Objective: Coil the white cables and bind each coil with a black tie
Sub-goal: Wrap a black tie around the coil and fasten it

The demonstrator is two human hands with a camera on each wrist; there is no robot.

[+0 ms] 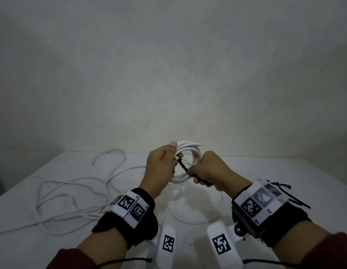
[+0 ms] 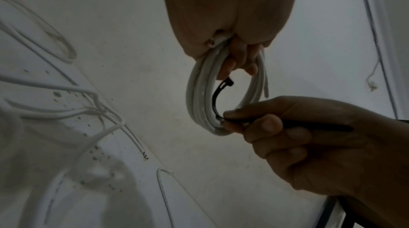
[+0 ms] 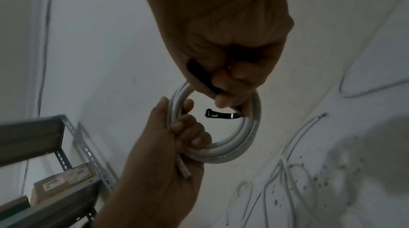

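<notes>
left hand (image 1: 161, 167) grips coil (image 1: 188, 152) — right hand (image 1: 209, 169) pinches tie (image 1: 185, 167).

A white counter (image 1: 285, 171) carries the things, its surface speckled with small dark specks (image 1: 137, 172) near its middle. A loose tangle of white cables (image 1: 71, 193) sprawls directly on it over the left part, one cut end (image 1: 93, 164) lying toward the back edge beyond the tangle. Right of the tangle, a single thin white cable loop (image 1: 195, 220) lies flat near the front edge, and farther right several black ties (image 1: 296, 199) rest on the surface.
</notes>
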